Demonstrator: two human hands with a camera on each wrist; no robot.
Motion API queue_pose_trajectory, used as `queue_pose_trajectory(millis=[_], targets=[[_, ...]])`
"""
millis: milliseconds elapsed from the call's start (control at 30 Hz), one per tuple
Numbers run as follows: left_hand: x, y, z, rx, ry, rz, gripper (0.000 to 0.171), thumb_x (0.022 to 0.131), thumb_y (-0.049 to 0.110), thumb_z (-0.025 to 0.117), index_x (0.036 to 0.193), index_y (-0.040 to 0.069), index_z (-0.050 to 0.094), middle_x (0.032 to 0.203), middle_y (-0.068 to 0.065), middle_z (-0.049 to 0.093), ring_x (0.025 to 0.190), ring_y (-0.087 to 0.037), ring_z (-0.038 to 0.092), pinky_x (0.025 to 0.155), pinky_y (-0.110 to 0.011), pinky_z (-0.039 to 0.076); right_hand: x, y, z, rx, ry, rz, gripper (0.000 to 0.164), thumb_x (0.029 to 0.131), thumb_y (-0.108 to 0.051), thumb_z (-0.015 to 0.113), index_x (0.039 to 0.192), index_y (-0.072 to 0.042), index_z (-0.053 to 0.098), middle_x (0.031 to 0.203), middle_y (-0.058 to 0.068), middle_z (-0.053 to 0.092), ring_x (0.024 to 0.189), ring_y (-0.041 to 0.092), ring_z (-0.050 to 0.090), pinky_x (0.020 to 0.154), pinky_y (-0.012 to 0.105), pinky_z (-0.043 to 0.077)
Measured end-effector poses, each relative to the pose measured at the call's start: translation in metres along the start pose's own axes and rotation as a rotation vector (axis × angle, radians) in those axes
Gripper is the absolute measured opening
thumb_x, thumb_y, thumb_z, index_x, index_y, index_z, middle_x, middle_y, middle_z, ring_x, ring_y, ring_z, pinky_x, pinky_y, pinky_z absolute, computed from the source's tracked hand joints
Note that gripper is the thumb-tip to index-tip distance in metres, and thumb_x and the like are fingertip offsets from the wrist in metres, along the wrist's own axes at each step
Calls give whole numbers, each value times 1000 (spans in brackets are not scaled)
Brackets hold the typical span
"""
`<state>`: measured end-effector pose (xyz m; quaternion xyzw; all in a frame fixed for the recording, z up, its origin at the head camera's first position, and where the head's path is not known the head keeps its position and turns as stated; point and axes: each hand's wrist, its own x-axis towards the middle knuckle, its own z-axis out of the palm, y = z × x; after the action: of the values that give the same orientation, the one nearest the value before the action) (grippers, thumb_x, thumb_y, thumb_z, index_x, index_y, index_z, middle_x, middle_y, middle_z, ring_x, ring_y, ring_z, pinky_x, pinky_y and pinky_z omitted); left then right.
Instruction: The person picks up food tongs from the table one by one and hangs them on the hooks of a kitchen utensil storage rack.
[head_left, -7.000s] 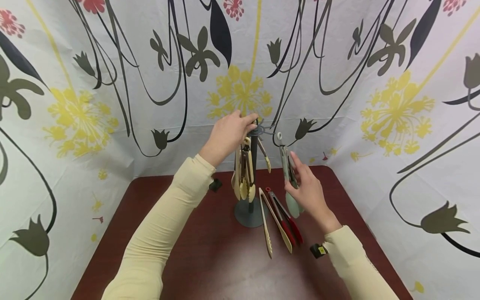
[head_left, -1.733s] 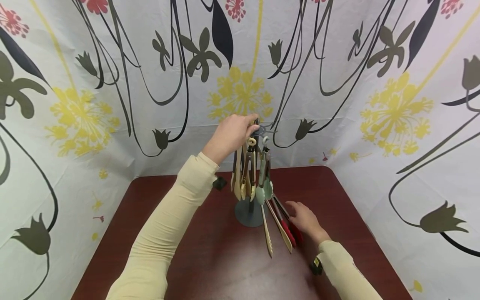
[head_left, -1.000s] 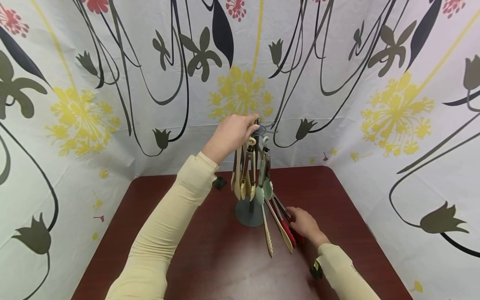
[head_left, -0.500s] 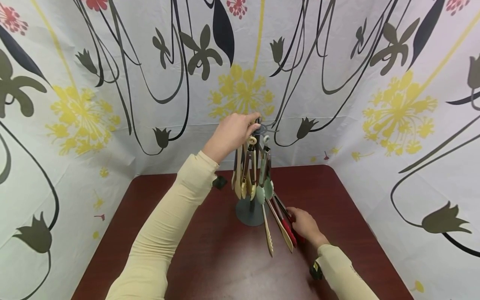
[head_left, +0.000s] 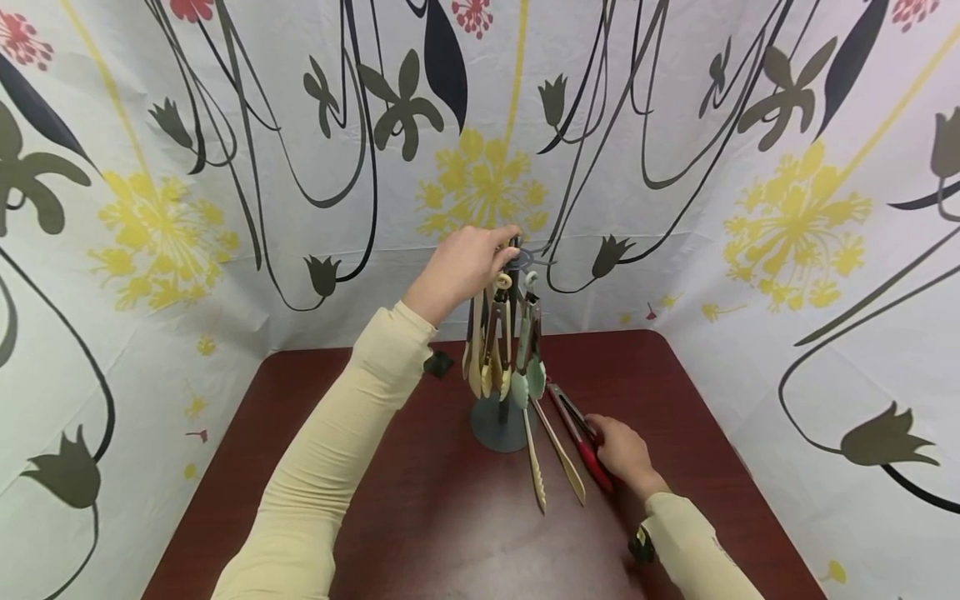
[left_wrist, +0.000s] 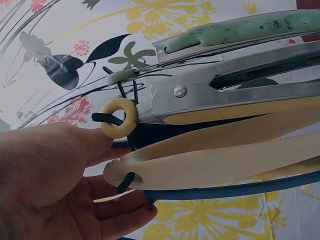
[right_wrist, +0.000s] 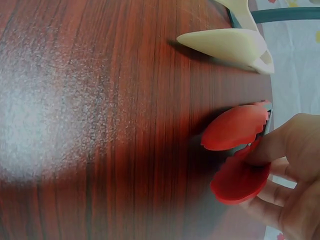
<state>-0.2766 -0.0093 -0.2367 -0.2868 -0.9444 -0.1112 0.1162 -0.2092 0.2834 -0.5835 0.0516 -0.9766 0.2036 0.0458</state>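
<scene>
My left hand (head_left: pixel 463 262) holds the top of a dark grey utensil stand (head_left: pixel 498 433), thumb and fingers around its hub under the hooks. From the hooks hang green-tipped tongs (head_left: pixel 521 387), yellow-ringed metal tongs (left_wrist: pixel 180 105) and beige tongs (left_wrist: pixel 225 162). Lower right, my right hand (head_left: pixel 626 454) grips red-tipped tongs (head_left: pixel 576 435); in the right wrist view the thumb lies on one red tip (right_wrist: pixel 235 182), fingers behind it. The other red tip (right_wrist: pixel 237 127) stands apart from it. To their left, spread beige tongs (head_left: pixel 536 468) lie on the table, handle end behind the hanging tongs.
The stand rises from the dark red wooden table (head_left: pixel 420 517) toward its back edge. A white floral curtain (head_left: pixel 315 208) closes in the back and both sides. Metal hooks (head_left: pixel 536 257) stick out from the stand's top on the right.
The green tongs, earlier in my right hand, now hang on the stand. My right hand has gone down to the red tongs, which have shifted right, away from the beige pair. My left hand stays put.
</scene>
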Motion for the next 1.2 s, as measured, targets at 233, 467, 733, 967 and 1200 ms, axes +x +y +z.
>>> queue_pose_trajectory(millis=[233, 467, 733, 967, 1200], targets=[[-1, -2, -1, -17, -9, -2, 46, 106, 35, 44, 148, 18, 47, 67, -4, 60, 52, -15, 50, 57, -29, 42, 3, -4, 0, -22, -14, 27, 49, 83, -6, 61, 131, -13, 63, 119, 21, 68, 101, 41, 67, 70, 56, 53], [1, -5, 0, -7, -11, 5, 46, 106, 35, 44, 148, 19, 47, 67, -4, 59, 53, -15, 50, 59, -29, 43, 15, -14, 1, -12, -22, 40, 53, 91, -29, 68, 139, -10, 56, 130, 28, 58, 109, 46, 61, 76, 59, 52], [0, -7, 0, -16, -12, 27, 45, 106, 35, 44, 148, 19, 47, 68, -5, 60, 53, -15, 50, 60, -29, 43, 23, -15, 9, -43, -58, 53, 60, 87, -31, 74, 138, -6, 57, 132, 27, 58, 117, 46, 54, 83, 60, 52], [1, -7, -1, -17, -11, 25, 46, 106, 35, 43, 148, 18, 47, 68, -5, 60, 52, -15, 48, 58, -29, 42, 28, -15, 11, -58, -65, 34, 61, 86, -29, 75, 137, -2, 56, 131, 26, 59, 117, 46, 55, 86, 58, 52], [3, -6, 0, -18, -19, 35, 45, 106, 34, 44, 148, 18, 47, 82, -7, 67, 59, -16, 55, 66, -32, 48, 27, -12, 16, -34, -24, 25, 59, 87, -22, 72, 141, -5, 53, 129, 28, 60, 115, 46, 57, 81, 59, 52]])
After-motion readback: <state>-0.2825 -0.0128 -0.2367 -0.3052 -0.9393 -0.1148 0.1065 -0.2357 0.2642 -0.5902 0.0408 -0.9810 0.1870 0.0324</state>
